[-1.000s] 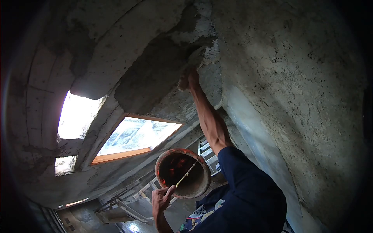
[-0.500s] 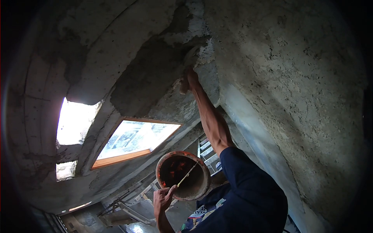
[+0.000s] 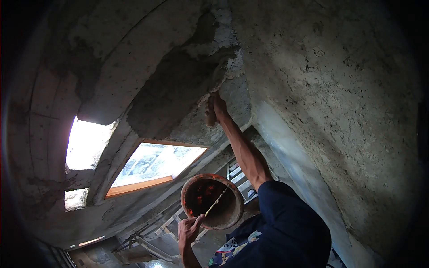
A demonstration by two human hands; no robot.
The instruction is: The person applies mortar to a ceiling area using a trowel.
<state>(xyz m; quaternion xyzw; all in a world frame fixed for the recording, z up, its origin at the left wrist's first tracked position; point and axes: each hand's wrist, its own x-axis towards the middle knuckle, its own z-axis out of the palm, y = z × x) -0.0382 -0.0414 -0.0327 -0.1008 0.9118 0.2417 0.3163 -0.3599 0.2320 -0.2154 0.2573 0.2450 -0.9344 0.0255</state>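
Bucket [image 3: 225, 216] hangs by its handle [image 3: 217, 202] from the grasping left hand [image 3: 190, 228], room between rim and window frame [image 3: 138, 187]; right hand [image 3: 217, 107] clutches a tool [image 3: 210, 118] near the dark patch's [image 3: 167, 89] edge.

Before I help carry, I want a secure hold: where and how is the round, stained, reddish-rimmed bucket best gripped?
Probably by the thin, yellowish handle, beside the bare left hand gripping it, coming from the open-mouth side. In this view, its exposed stretch crosses the mouth of the bucket, seemingly leaving finger room.
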